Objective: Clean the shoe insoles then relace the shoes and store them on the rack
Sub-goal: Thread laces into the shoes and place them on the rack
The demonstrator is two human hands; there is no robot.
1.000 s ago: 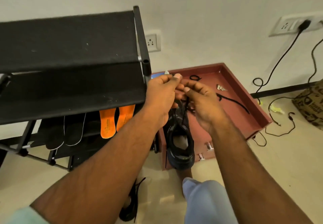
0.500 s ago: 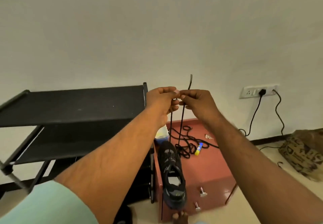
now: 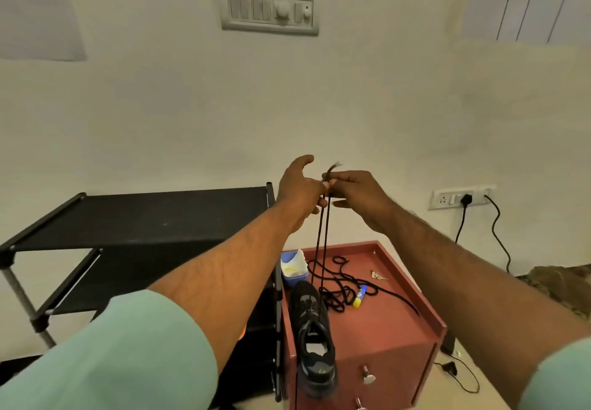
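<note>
A black mesh sports shoe (image 3: pixel 315 339) is lying at the left edge of a reddish-brown drawer cabinet (image 3: pixel 393 329), its long axis running from the viewer toward the wall, toe pointing at the wall. Two strands of its thin black lace (image 3: pixel 322 236) are rising nearly straight up to the raised hands. The right hand (image 3: pixel 355 193) is pinching the frayed lace ends between thumb and fingers. The left hand (image 3: pixel 300 190) is touching the strands with its thumb lifted and spread; whether its fingers are gripping them cannot be told. A black fabric-shelved shoe rack (image 3: pixel 144 217) is standing just beside the cabinet.
</note>
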